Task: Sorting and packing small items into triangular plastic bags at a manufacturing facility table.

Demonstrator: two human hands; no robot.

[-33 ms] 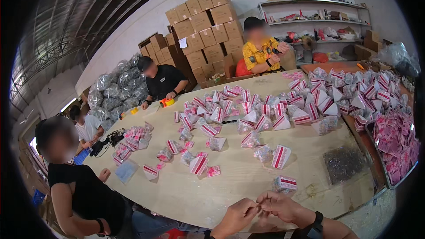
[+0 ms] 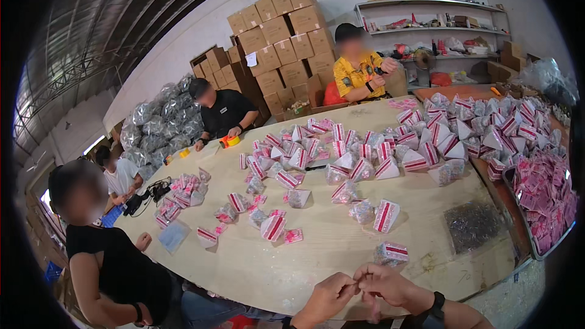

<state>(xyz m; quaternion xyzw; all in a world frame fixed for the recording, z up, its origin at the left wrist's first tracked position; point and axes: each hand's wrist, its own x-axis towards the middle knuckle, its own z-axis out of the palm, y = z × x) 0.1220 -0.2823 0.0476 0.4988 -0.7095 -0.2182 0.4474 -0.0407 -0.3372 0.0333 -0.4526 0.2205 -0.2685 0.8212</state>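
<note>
My left hand (image 2: pixel 329 297) and my right hand (image 2: pixel 388 287) meet at the table's near edge, fingertips pinched together. Whatever is between them is too small or hidden to make out. A pale pinkish shape shows below the right fingers; I cannot tell whether it is a finger or a packet. Just beyond the hands lies a clear bag with a pink-and-white striped card end (image 2: pixel 392 254). Another such bag (image 2: pixel 386 215) stands farther off, and many more are heaped across the table (image 2: pixel 341 256). To the right sits a shallow clear tray of thin dark metal pieces (image 2: pixel 474 226).
A bin (image 2: pixel 540 254) full of pink packets stands at the right edge. One person in black (image 2: pixel 116 268) stands at the left; others sit along the far side, one near a yellow-orange tape dispenser (image 2: pixel 230 141). Stacked cartons (image 2: pixel 286 42) and shelves (image 2: pixel 436 29) line the wall.
My hands stay pinched together in nearly the same place. The pinkish shape below my right fingers shows more plainly now.
</note>
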